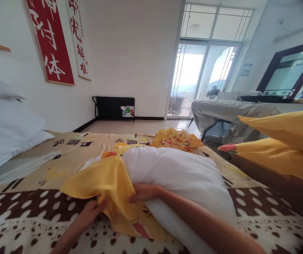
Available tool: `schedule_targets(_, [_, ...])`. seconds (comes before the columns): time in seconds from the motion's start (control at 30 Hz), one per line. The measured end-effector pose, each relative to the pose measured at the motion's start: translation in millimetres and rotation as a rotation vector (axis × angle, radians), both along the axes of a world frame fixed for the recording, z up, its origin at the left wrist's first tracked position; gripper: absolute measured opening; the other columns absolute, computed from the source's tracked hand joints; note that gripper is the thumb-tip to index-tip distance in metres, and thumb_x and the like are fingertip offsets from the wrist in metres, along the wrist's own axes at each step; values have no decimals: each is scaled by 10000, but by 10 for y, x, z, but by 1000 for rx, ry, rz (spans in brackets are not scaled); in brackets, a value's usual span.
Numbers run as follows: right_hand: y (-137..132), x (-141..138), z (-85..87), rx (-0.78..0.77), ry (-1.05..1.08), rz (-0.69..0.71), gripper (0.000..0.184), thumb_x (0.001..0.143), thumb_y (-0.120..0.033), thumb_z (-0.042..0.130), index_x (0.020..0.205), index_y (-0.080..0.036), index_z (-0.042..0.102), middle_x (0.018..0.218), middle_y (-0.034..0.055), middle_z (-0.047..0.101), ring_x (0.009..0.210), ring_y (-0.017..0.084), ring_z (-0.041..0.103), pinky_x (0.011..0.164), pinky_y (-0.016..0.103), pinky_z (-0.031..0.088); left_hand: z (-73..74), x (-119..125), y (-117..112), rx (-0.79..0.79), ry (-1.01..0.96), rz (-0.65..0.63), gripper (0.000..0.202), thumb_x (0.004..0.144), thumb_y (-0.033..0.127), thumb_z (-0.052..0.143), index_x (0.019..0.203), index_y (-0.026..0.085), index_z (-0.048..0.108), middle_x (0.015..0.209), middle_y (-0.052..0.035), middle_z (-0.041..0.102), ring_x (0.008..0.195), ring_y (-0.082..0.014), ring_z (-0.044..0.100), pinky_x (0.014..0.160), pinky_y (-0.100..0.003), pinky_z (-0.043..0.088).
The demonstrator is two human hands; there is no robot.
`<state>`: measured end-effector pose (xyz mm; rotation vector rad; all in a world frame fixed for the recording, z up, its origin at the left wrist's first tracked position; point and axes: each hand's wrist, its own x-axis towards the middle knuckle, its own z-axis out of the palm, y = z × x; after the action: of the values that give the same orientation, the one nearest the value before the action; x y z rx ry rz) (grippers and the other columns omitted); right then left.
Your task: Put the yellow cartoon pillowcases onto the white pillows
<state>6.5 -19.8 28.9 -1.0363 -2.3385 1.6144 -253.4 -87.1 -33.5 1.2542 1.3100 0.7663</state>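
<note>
A white pillow (172,169) lies on the bed, its left end inside a yellow pillowcase (109,176). My left hand (91,211) pinches the lower left part of the pillowcase between thumb and fingers. On the right side of the cloth, my right hand (144,192) grips the pillowcase near its edge, where it meets the white pillow. My right forearm crosses over the pillow. Some fingertips of both hands are hidden in the folds.
A crumpled yellow cloth (178,138) lies on the patterned bedspread (61,173) behind the pillow. White pillows (8,120) are stacked at the left. Yellow-cased pillows (281,151) are at the right, before a plastic-covered table (220,109). A black folded frame (111,107) leans by the wall.
</note>
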Motion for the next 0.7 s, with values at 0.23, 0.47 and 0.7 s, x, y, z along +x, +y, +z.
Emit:
schedule_targets(0.23, [-172,-174,65,-260,328,-168,527,588,-566,740,929,-166,706,960,47,699,889,205,629,809,309,473,-74,394,-13,-164,-506,394,564,671,409,770,1168,221,580,1118,-135,680,1014,-319,649,774,-391,554])
schedule_targets(0.47, [-111,-318,-196,-366,239,-125,573,545,-530,803,992,-186,704,1016,52,692,967,222,618,894,350,450,40,651,-95,-47,-584,529,438,730,319,728,1132,205,594,1171,-102,669,1045,-274,648,845,-350,548])
schedule_targets(0.7, [-221,-285,-138,-345,145,-9,493,595,-594,753,914,-220,717,951,37,705,870,182,645,804,302,495,-43,661,-69,45,-516,628,395,689,249,788,1057,225,647,1129,-50,694,1015,-215,664,799,-258,551])
